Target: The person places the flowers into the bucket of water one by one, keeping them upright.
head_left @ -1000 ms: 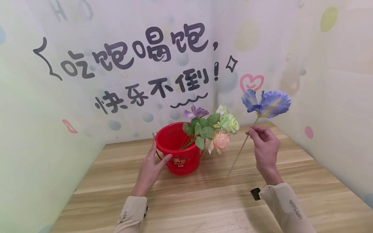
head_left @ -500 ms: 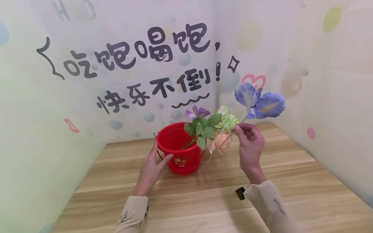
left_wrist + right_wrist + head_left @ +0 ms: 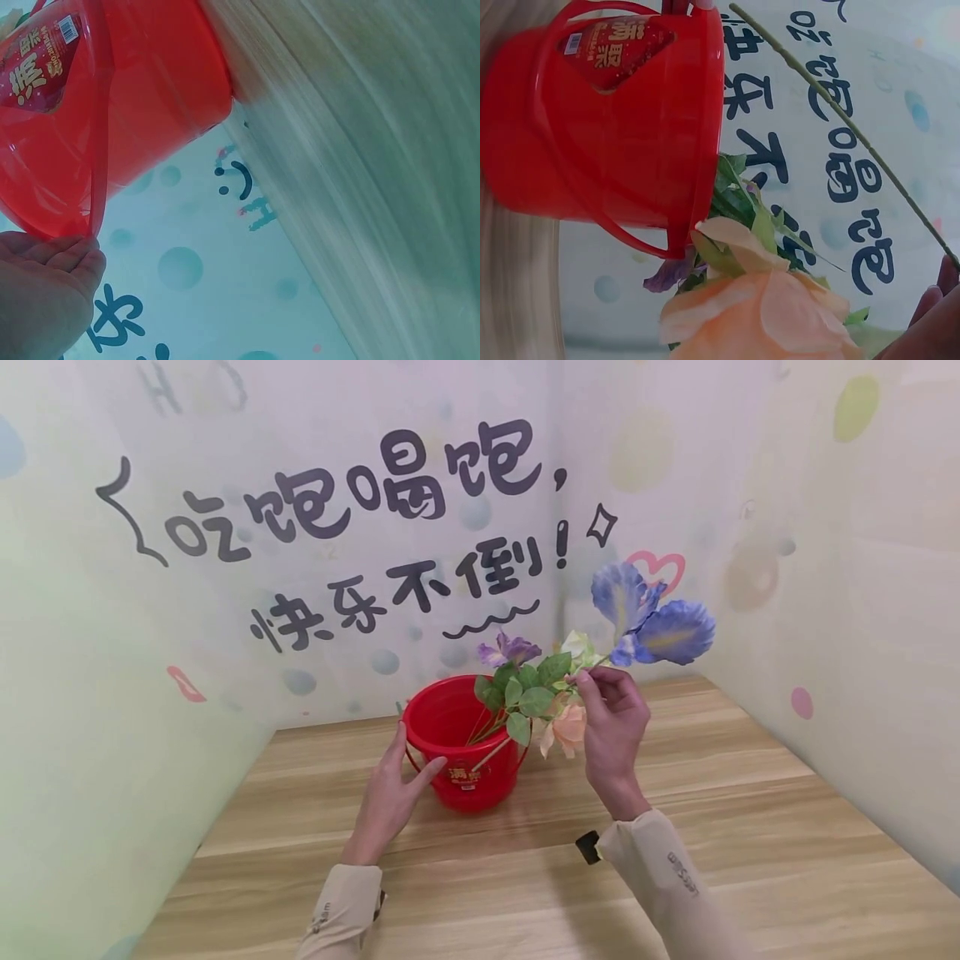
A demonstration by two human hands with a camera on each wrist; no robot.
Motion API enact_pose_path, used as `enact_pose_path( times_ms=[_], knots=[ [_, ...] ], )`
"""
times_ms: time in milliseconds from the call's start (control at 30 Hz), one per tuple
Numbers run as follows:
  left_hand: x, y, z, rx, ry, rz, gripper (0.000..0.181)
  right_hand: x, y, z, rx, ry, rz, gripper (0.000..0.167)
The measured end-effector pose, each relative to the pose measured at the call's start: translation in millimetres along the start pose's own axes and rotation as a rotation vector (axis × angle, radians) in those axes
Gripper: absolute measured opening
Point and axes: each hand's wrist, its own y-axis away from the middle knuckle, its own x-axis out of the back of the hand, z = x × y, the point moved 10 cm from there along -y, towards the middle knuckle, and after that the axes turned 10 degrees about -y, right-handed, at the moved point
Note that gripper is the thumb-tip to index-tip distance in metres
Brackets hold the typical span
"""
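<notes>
A red bucket [image 3: 461,777] stands upright on the wooden table, flowers leaning out over its right side. My left hand [image 3: 390,797] rests against its left side at the rim, thumb and fingers spread on the outside. With its thumb and fingers, my right hand [image 3: 615,727] pinches the stem of a blue iris [image 3: 663,627]. The stem [image 3: 855,135] slants down leftward; in the right wrist view its free end is outside the bucket, near the rim. Inside the bucket are a purple flower [image 3: 510,649], a peach rose [image 3: 564,731] and a pale green rose [image 3: 577,647], partly hidden by my right hand.
The wooden table [image 3: 480,885] meets printed walls [image 3: 337,435] at the back and both sides. The bucket's thin red handle [image 3: 577,202] hangs down along its side. Green leaves [image 3: 536,702] spread over the bucket's right rim.
My right hand has moved left with the blue iris, tilting its stem until the lower end lies in front of the bucket in the head view. My left hand keeps its place on the bucket.
</notes>
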Motion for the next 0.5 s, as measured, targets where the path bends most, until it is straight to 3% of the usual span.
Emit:
enact_pose_path(
  times_ms=[267,500],
  knots=[
    [-0.1,-0.8,-0.3,-0.001,0.001,0.005,0.098,-5.0,-1.1,3.0,0.049,-0.036,0.031,0.008],
    [-0.6,-0.2,-2.2,0.026,-0.008,-0.007,0.099,-6.6,-0.7,2.9,0.121,0.059,0.047,0.005]
  ],
)
